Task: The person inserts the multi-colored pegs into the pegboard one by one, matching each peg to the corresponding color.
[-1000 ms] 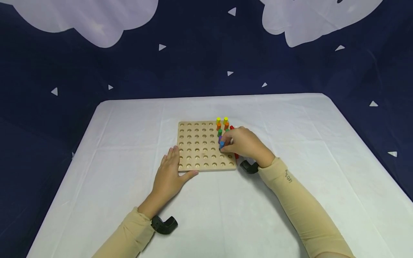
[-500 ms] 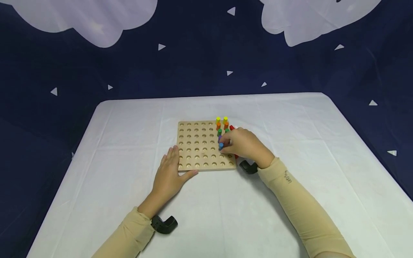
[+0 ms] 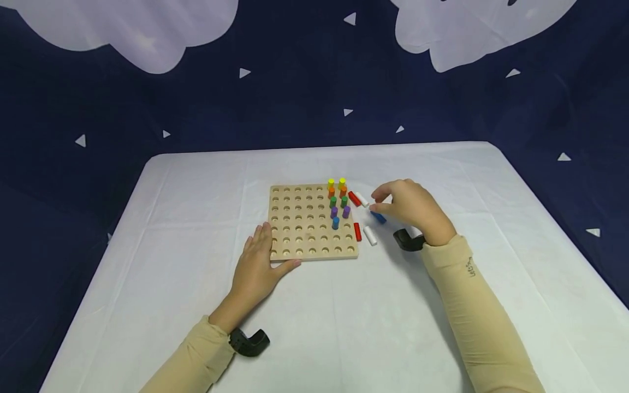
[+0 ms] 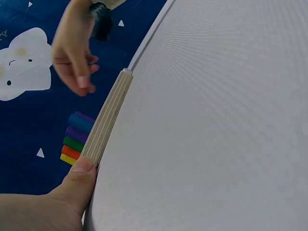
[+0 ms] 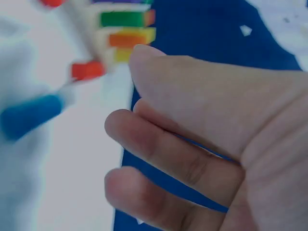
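Observation:
A wooden pegboard [image 3: 303,224] lies on the table. My left hand [image 3: 254,273] steadies its near left corner with straight fingers along the side; the thumb [image 4: 83,166] touches its front edge. At the board's right stand pairs of yellow, orange, green and purple pegs [image 3: 346,212], with one blue peg [image 3: 336,222] in front. My right hand [image 3: 411,203] hovers right of the board, holding nothing, thumb and fingertips parted. Just below its fingertips lies a loose blue peg [image 3: 378,217], also a blurred blue peg [image 5: 31,115] in the right wrist view.
Beside the board's right edge lie two red pegs [image 3: 357,232] and two white pegs [image 3: 371,236]. A white cloth [image 3: 314,327] covers the table. Behind hangs a dark blue backdrop [image 3: 295,109] with pale clouds and triangles.
My right hand has let go of the blue peg, now standing in the board, and moved right to the loose pegs, uncovering them. My left hand has stayed put.

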{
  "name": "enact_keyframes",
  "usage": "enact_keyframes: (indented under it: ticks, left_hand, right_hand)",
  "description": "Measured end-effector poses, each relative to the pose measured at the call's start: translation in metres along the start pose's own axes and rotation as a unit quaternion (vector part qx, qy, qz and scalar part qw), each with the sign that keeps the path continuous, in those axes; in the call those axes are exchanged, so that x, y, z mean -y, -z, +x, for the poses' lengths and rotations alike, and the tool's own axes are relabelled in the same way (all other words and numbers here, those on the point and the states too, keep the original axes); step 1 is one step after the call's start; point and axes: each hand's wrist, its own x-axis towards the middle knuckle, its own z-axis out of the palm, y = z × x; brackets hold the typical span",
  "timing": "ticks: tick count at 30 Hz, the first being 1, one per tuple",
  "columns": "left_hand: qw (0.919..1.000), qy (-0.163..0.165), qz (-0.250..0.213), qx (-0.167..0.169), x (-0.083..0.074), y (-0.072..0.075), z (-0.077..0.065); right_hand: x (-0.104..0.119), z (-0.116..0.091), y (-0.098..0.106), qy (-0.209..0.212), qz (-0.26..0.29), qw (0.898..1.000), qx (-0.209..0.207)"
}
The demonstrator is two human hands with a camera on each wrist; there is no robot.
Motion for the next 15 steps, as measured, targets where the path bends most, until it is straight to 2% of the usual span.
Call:
enact_keyframes:
  ticks: [7,15]
  left_hand:
    - [1.0,0.003,0.001,-0.002,0.002,0.0,-0.001]
    - [1.0,0.0,0.003,0.0,0.001,-0.002,0.001]
  right_hand:
    - [-0.02,0.009,-0.015,-0.04,-0.043,0.998,0.03]
    - [-0.024,0.012,-0.027,-0.043,-0.058,0.997,0.037]
